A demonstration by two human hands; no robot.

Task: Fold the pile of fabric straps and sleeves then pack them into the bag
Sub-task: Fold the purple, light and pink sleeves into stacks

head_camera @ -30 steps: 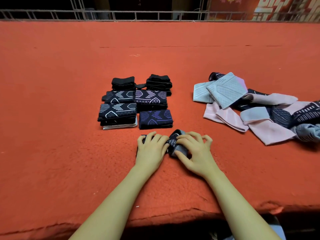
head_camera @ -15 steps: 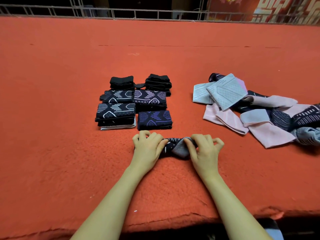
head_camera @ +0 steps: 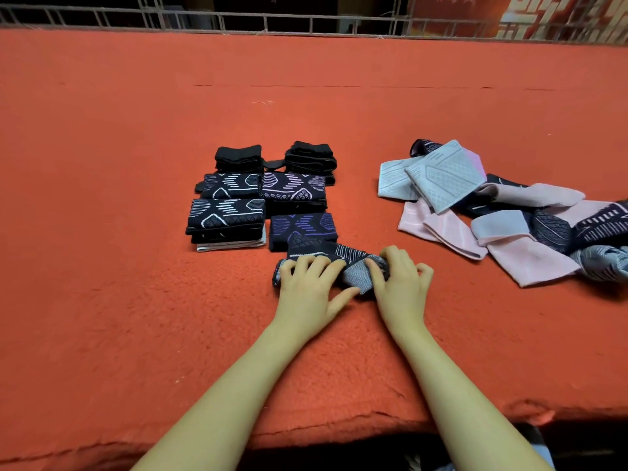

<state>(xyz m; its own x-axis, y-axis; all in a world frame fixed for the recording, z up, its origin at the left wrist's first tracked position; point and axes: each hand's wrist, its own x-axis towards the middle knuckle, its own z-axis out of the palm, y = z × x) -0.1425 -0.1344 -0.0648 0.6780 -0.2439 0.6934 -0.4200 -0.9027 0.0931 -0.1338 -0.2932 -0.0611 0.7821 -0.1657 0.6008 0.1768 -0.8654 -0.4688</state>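
Red-orange felt tabletop, railing behind; left hand presses flat-fingered, right hand pinches dark patterned sleeve.

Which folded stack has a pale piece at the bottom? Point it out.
The front-left stack, left of the hands: a light strip shows under its dark white-patterned sleeves. The other stacks look dark all the way down.
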